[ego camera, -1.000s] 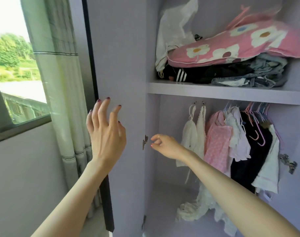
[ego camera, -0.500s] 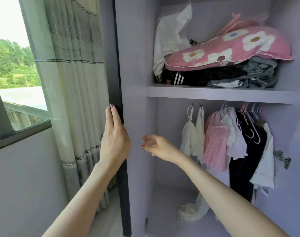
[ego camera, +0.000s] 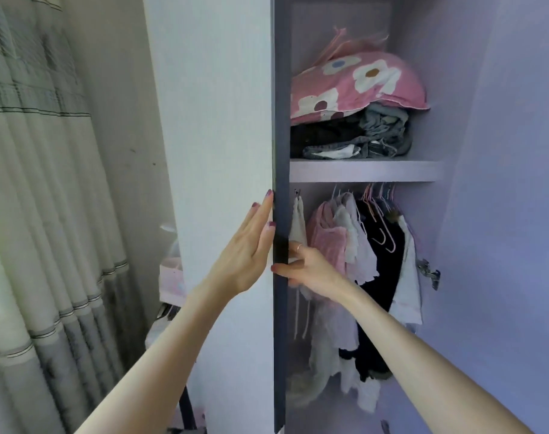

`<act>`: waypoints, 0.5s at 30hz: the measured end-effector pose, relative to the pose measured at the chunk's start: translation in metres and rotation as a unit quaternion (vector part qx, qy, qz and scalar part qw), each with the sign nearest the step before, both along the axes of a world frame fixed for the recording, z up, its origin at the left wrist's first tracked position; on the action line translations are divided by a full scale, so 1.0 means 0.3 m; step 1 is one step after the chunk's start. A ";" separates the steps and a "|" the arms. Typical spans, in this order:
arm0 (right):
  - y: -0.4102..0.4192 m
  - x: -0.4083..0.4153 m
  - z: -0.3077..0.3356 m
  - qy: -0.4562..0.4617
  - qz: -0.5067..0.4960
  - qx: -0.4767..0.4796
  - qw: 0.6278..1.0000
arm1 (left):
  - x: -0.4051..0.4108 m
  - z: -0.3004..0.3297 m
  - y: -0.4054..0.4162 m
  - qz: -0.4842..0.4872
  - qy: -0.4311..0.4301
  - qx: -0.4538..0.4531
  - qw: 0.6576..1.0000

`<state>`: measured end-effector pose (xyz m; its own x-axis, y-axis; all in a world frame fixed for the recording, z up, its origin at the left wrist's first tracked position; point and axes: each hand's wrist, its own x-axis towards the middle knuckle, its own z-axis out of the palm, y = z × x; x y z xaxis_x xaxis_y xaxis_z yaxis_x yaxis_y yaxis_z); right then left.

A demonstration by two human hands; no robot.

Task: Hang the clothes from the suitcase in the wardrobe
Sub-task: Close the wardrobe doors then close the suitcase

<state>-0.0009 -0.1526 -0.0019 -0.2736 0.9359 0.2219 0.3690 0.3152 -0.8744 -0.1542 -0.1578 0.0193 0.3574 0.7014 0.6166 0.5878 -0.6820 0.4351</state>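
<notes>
The left hand (ego camera: 246,255) lay flat on the outer face of the wardrobe door (ego camera: 217,151), fingers straight and pressing near its dark edge. The right hand (ego camera: 310,272) took that edge from inside, thumb curled round it lower down, so its grip held the door. The door stood part-way across the opening. Behind it, clothes (ego camera: 357,245) hung from hangers (ego camera: 381,220) under the shelf (ego camera: 365,174); more garments lay heaped at the wardrobe's bottom. Folded things and a pink flowered cushion (ego camera: 357,84) sat on the shelf. The suitcase was not in view.

The door looked a stiff, light panel, likely to swing freely on its hinges, best guided by its free edge as it was. The clothes looked thin, soft and limp; they would sag and slip, so holding them at the hanger hook or shoulders seemed wisest. A curtain (ego camera: 41,214) hung to the left.
</notes>
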 end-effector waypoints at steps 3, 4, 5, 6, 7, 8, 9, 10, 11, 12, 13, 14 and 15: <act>0.110 0.093 -0.018 -0.007 -0.058 0.022 0.998 | 0.084 0.005 0.124 0.008 0.047 0.012 0.999; 0.142 0.120 -0.019 -0.007 -0.070 0.022 0.997 | 0.101 0.006 0.164 0.026 0.068 0.013 0.997; 0.182 0.149 -0.024 -0.010 -0.082 0.025 0.996 | 0.119 -0.001 0.208 0.049 0.088 0.015 0.995; 0.234 0.184 -0.019 -0.016 -0.095 0.031 0.995 | 0.146 -0.006 0.268 0.075 0.112 0.021 0.991; 0.273 0.208 -0.019 -0.022 -0.110 0.038 0.993 | 0.157 -0.014 0.310 0.099 0.137 0.031 0.985; 0.309 0.230 -0.016 -0.026 -0.127 0.042 0.991 | 0.171 -0.022 0.351 0.114 0.156 0.043 0.980; 0.354 0.255 -0.012 -0.031 -0.142 0.047 0.988 | 0.193 -0.031 0.402 0.123 0.167 0.051 0.977; 0.379 0.267 -0.008 -0.034 -0.150 0.046 0.987 | 0.207 -0.037 0.433 0.130 0.174 0.054 0.975; 0.412 0.278 -0.010 -0.032 -0.156 0.044 0.986 | 0.224 -0.042 0.466 0.136 0.181 0.060 0.972; 0.441 0.283 -0.015 -0.026 -0.161 0.038 0.986 | 0.239 -0.046 0.494 0.145 0.188 0.067 0.969; 0.471 0.285 -0.023 -0.024 -0.169 0.032 0.985 | 0.254 -0.050 0.525 0.157 0.195 0.073 0.965; 0.508 0.287 -0.028 -0.024 -0.179 0.029 0.983 | 0.271 -0.051 0.562 0.167 0.196 0.080 0.963; 0.531 0.281 -0.037 -0.022 -0.189 0.032 0.981 | 0.274 -0.058 0.586 0.177 0.192 0.089 0.961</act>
<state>0.0833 0.0067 -0.0129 0.0809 0.9569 0.2789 0.5064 0.2016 -0.8384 -0.0719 0.0179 0.0020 0.3413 0.7172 0.6076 0.8906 -0.4534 0.0349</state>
